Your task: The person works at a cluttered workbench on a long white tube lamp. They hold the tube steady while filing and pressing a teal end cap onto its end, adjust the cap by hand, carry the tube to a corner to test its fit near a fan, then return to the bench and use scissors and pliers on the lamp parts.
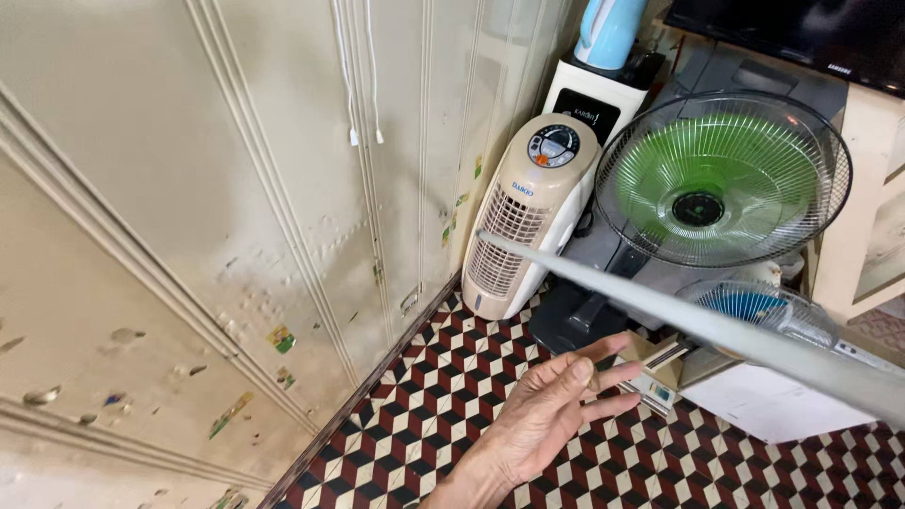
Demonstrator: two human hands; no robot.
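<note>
While I looked down through the head camera, the floor (452, 396) showed tiles in a red, black and white cube pattern, running up to a dark skirting strip at the foot of a cream panelled wall (189, 188) that was blistered and dotted with small torn stickers. Two thin white cords (363, 75) hung down the wall. My left hand (551, 410) reached out low over the tiles, fingers (603, 379) spread and loosely extended, gripping nothing. Just beyond its fingertips a long pale grey strip (698, 316) crossed the view on a slant, from the air cooler out to the right edge; my right hand was out of sight, so I could not tell what held the strip. A white tower air cooler (533, 221) stood in the corner with a round dial panel on top. Beside it stood a green-bladed fan (721, 179) in a wire cage, a smaller blue-bladed fan (754, 306) below it, and a white box (773, 405) on the floor. A pale blue jug (608, 33) sat on a white appliance (594, 94) behind the cooler
</note>
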